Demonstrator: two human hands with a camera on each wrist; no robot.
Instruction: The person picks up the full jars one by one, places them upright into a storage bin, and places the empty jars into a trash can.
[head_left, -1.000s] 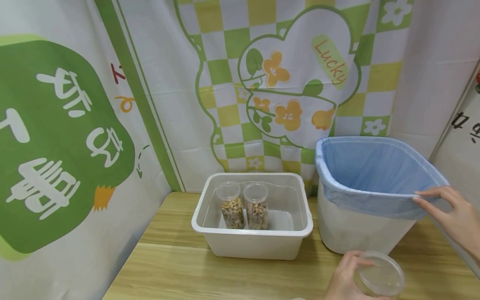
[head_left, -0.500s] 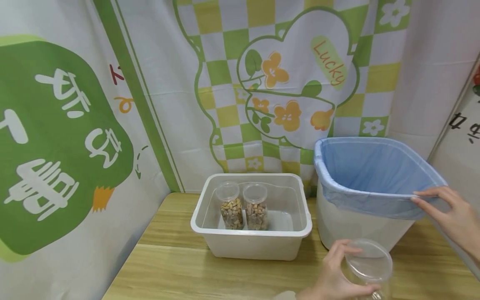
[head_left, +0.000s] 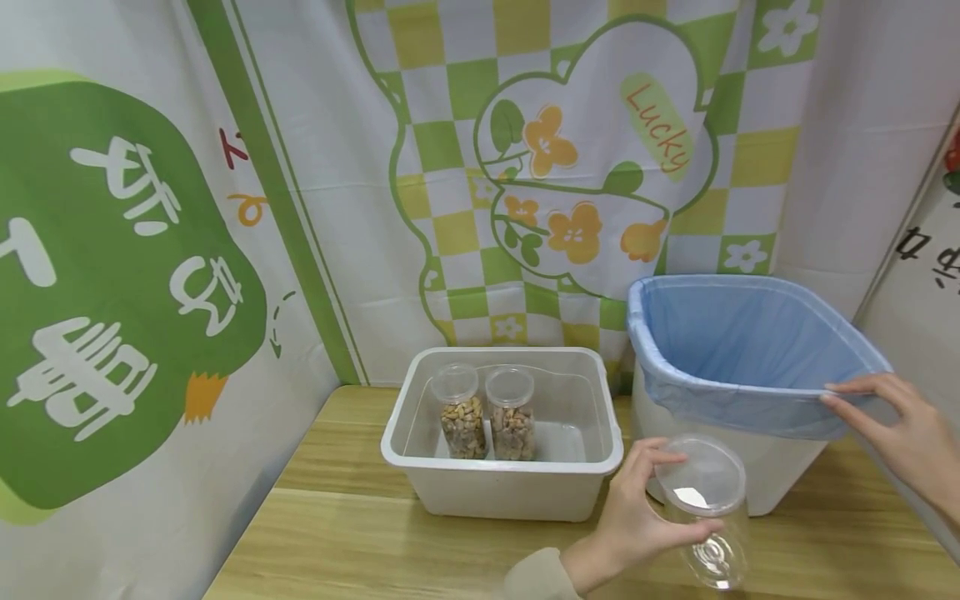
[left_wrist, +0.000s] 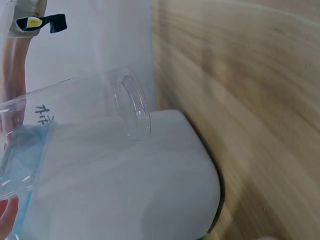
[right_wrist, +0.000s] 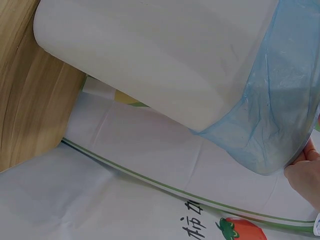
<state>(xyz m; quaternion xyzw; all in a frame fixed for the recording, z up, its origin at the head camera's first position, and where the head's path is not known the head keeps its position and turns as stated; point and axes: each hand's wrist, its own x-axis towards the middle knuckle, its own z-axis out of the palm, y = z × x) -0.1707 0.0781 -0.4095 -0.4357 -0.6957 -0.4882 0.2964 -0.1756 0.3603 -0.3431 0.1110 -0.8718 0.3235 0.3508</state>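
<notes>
My left hand (head_left: 626, 510) grips a clear plastic jar (head_left: 708, 492) with a lid near its top, thumb on the near side and fingers on the far side. Nothing shows inside the jar, which is tilted in front of a white trash can (head_left: 783, 473). The left wrist view shows the jar's ringed base (left_wrist: 132, 107). A blue trash bag (head_left: 750, 329) lines the can and folds over its rim. My right hand (head_left: 911, 429) pinches the bag at the can's near right rim; the right wrist view shows the hand (right_wrist: 306, 175) at the bag's edge.
Left of the can stands a white plastic tub (head_left: 510, 492). Two lidded jars of nuts, one on the left (head_left: 463, 427) and one on the right (head_left: 513, 429), stand in it. Printed cloth (head_left: 375, 275) hangs behind and beside the wooden table (head_left: 360, 533).
My left hand has raised the clear jar and shifted it leftward, bringing more of the jar into view. My right hand has stayed at the bag's rim.
</notes>
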